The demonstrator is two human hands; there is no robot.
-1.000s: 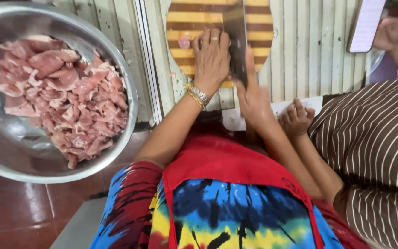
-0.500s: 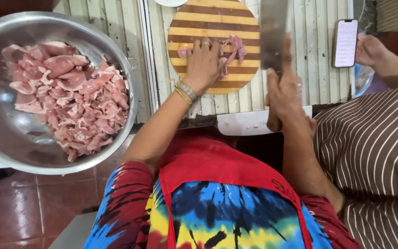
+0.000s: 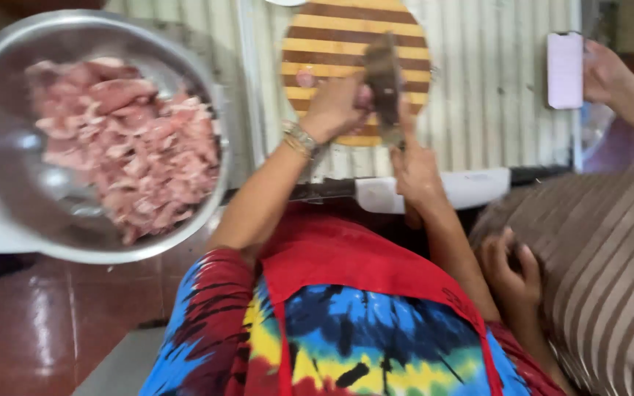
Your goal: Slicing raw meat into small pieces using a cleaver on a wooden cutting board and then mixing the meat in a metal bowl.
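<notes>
Cleaver over the striped board

Firmly, the right hand [image 3: 416, 170] is wrapped around the handle of a cleaver [image 3: 383, 81], whose blade stands edge-down over the round striped cutting board [image 3: 346, 37], toward the board's near right edge. Just beside the blade, the left hand [image 3: 335, 106] curls its fingers down onto a small piece of pink meat [image 3: 306, 77] on the board's near left part; a metal bracelet [image 3: 301, 138] circles that wrist. The board lies on a corrugated metal worktop [image 3: 478, 88]. At the worktop's left edge stands a steel bowl [image 3: 9, 191] heaped with sliced raw meat [image 3: 126, 139]. At the right edge, another person's hand [image 3: 605, 70] holds a phone [image 3: 565, 70].
</notes>
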